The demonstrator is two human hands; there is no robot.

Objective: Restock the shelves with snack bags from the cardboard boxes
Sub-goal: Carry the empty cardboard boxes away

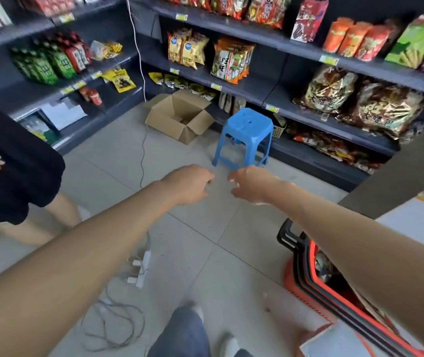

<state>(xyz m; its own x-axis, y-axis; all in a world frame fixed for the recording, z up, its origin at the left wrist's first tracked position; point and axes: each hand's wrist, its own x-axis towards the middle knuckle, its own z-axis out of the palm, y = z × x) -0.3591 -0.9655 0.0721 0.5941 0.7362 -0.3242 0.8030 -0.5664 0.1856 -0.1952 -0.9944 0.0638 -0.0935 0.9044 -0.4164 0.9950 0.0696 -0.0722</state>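
Both my arms stretch forward over the tiled floor. My left hand (189,184) and my right hand (250,184) hang side by side with loosely curled fingers, and neither holds anything. Beyond them, in the corner where the shelves meet, an open cardboard box (180,115) sits on the floor with its flaps spread. Dark shelves (257,86) on the right and left carry snack bags: yellow bags (187,48), large brown and gold bags (360,99), green bags (43,64).
A blue plastic stool (245,137) stands just past my hands, right of the box. Another person (12,163) stands at the left. A power strip with cables (138,269) lies on the floor. Stacked orange baskets (334,292) are at the lower right.
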